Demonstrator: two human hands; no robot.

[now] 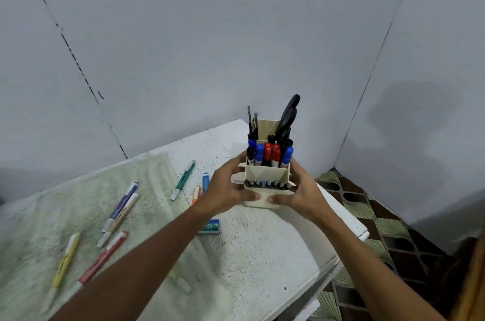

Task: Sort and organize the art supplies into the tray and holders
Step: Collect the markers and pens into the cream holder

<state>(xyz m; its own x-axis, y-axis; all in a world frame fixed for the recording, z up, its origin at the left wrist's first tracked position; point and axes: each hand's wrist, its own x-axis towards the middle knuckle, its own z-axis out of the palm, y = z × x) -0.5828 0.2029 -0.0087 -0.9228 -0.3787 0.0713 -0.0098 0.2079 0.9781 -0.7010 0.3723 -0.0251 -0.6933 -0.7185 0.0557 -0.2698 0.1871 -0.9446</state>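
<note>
Holder (266,176): markers (267,154), scissors (288,117) stowed.
Hands: left hand (231,189), right hand (301,193), fingers clasping holder (both sides).
Left: highlighters (119,211), eraser (210,226) loose on worktop (262,255).

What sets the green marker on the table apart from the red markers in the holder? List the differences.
1. The green marker lies flat on the table; the red markers stand upright in the holder.
2. The green marker lies loose, clear of both hands; the red markers sit in the holder gripped by the left hand and right hand.
3. The green one is alone; the red ones are packed among blue markers.

All are capped.
</note>
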